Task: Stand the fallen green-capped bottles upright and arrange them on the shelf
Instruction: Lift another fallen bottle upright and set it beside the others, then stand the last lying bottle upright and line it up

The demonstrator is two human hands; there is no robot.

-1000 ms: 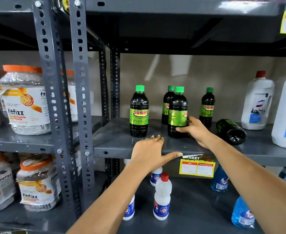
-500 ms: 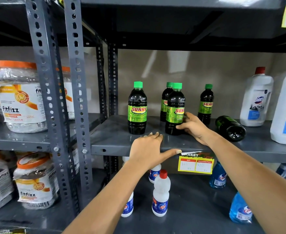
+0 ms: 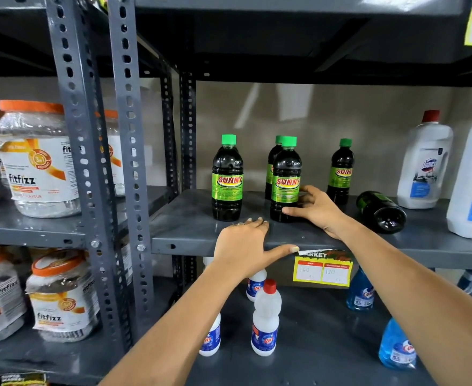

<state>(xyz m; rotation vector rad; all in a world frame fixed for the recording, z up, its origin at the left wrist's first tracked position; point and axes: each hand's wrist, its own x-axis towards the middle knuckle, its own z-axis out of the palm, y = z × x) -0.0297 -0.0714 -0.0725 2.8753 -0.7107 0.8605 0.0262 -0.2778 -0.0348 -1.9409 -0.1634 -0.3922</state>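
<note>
Several dark green-capped SUNNY bottles stand on the grey middle shelf [image 3: 190,232]. One stands at the left front [image 3: 227,179], one at the centre front [image 3: 285,182], another right behind it [image 3: 273,157], and one further right at the back [image 3: 341,171]. A fallen bottle [image 3: 381,211] lies on its side at the right, base towards me. My right hand [image 3: 317,208] wraps the lower right side of the centre front bottle. My left hand [image 3: 247,246] rests flat on the shelf's front edge, fingers apart, holding nothing.
White cleaner jugs [image 3: 424,162] stand at the shelf's right end. A yellow price tag [image 3: 322,270] hangs under the edge. Small white bottles [image 3: 265,319] and blue bottles [image 3: 396,346] stand on the lower shelf. Orange-lidded fitfizz jars [image 3: 38,160] fill the left rack behind perforated uprights [image 3: 130,162].
My right hand has turned the centre front bottle so its label faces me more squarely. My left hand stays on the shelf edge. The view has shifted slightly.
</note>
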